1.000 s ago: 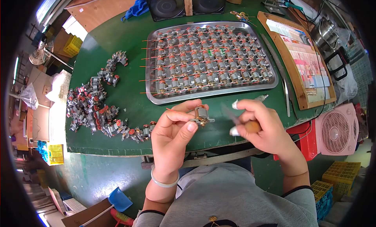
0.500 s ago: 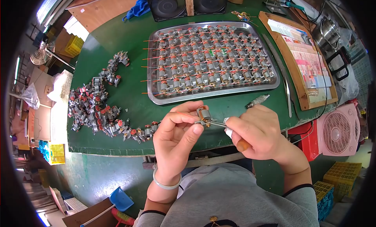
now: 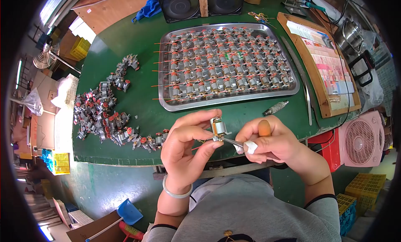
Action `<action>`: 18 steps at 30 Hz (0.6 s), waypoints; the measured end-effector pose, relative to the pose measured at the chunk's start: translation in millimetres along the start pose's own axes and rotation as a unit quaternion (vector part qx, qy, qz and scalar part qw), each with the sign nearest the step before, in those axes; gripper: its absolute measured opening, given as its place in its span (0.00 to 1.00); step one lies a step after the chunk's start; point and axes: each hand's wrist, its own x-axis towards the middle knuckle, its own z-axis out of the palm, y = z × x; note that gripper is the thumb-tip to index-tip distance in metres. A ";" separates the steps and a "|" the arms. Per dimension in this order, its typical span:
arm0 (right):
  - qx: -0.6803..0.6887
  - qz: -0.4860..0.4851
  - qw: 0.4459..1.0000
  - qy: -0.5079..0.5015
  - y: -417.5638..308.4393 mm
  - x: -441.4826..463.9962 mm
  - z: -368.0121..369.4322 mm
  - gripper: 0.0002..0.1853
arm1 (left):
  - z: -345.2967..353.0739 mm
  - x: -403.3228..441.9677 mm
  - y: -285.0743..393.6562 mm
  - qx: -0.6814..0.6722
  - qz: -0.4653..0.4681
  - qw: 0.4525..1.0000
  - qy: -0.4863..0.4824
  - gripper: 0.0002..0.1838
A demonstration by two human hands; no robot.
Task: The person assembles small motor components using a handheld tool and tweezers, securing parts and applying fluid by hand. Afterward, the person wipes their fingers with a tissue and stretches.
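My left hand (image 3: 188, 144) is closed, fingertips pinching a small motor-like metal part (image 3: 218, 126) with a silver cylinder and coppery bits at its base. Tweezers (image 3: 231, 141) are gripped in my right hand (image 3: 271, 141), their tips touching the base of that part. White wraps cover two of my right fingers, and an orange finger cot (image 3: 264, 128) covers another. Behind my hands a metal tray (image 3: 234, 101) carries rows of similar parts, threaded with orange wires. To the left lies a heap of such parts (image 3: 96, 106), trailing in a chain toward my left hand.
A dark metal connector (image 3: 275, 108) lies right of the tray's near edge. Farther right are a long metal strip (image 3: 308, 104) and a wooden-framed board (image 3: 321, 66) with papers. Two black fans (image 3: 179, 7) stand at the back, beside a blue cloth (image 3: 148, 9).
My right hand has turned over, bringing the orange finger cot to the top, while the tweezers stay at the part. My left hand has tilted the part slightly more upright.
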 end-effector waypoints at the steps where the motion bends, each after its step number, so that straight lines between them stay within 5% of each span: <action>1: -0.015 0.007 1.000 0.012 0.3 -0.5 1.1 0.13 | 0.3 -0.2 -0.3 -0.005 -0.003 1.000 0.004 0.13; 4: -0.139 -0.013 0.989 0.053 -2.8 -4.0 7.4 0.11 | 1.3 -1.3 -1.3 -0.017 -0.009 1.000 0.012 0.15; 8: -0.475 -0.097 0.872 0.064 -23.4 -14.8 10.7 0.10 | 2.0 -1.7 -4.5 -0.038 -0.003 0.999 0.017 0.17; 13: -0.825 -0.171 0.530 0.097 -13.9 -8.6 -7.2 0.13 | 5.3 0.4 -5.0 -0.073 -0.006 0.997 0.017 0.18; 18: -0.855 -0.125 0.495 0.092 -6.5 -2.6 -19.4 0.12 | 9.4 -0.1 -3.2 -0.080 -0.015 0.997 0.011 0.19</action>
